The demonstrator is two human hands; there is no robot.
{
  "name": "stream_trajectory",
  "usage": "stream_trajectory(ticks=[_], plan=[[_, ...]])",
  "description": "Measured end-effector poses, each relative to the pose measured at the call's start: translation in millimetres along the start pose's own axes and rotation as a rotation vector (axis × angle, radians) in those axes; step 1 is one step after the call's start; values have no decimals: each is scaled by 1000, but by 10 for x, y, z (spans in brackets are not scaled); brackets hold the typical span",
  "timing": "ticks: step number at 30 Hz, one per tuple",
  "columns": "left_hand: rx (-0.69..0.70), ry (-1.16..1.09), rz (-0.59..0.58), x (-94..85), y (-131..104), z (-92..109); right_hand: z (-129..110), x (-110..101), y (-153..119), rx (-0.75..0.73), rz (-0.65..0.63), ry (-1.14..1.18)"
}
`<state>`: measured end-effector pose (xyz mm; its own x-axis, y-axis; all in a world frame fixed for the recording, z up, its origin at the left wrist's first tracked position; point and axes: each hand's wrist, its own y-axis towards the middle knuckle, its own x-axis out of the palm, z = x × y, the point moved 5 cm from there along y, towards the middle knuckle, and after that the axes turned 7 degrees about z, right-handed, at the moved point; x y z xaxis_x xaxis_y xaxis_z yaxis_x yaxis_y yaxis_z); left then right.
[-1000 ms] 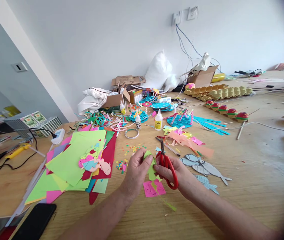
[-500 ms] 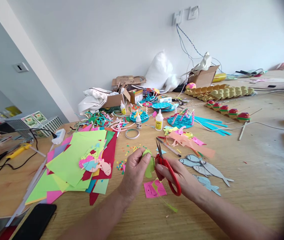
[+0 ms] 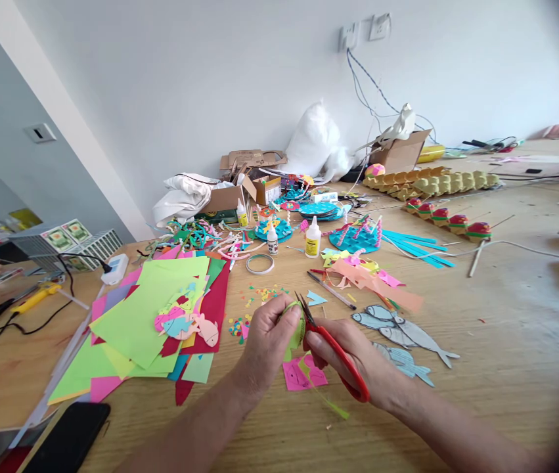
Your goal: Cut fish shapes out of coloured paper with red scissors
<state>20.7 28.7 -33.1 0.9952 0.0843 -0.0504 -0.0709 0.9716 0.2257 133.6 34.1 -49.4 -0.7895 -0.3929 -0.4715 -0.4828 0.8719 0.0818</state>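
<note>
While scissors [image 3: 337,348] border green paper [image 3: 295,338], bottles [image 3: 313,238] stand clear.

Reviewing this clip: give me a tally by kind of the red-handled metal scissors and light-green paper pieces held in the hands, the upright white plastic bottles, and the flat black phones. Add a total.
Red-handled metal scissors, held: 1
Light-green paper piece, held: 1
Upright white plastic bottles: 3
Flat black phone: 1
Total: 6

Paper sheets [image 3: 131,315] lie centre-left, fish cutouts [image 3: 207,330] on them — phone [image 3: 72,437] lower left, scissors [image 3: 347,359] lower centre, glue bottles [image 3: 313,242] behind, egg cartons [image 3: 456,182] upper right.
</note>
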Motion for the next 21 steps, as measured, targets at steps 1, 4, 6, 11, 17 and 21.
stream_trajectory(ticks=[1,4,6,11,17,21], plan=[[0,-2,11,1,-5,2,6,6,-5,4,-1,9],[-7,-4,38,-2,-17,1,13,18,-20,8,-1,24],[-15,-11,30,3,-20,-8,14,21,-24,6,-1,34],[-37,-47,60,-1,-26,-30,11,30,-21,-11,1,36],[-23,2,71,10,-30,-36,10,53,-26,-9,-6,1],[-9,28,60,16,-23,-42,13,50,-30,-25,9,4]])
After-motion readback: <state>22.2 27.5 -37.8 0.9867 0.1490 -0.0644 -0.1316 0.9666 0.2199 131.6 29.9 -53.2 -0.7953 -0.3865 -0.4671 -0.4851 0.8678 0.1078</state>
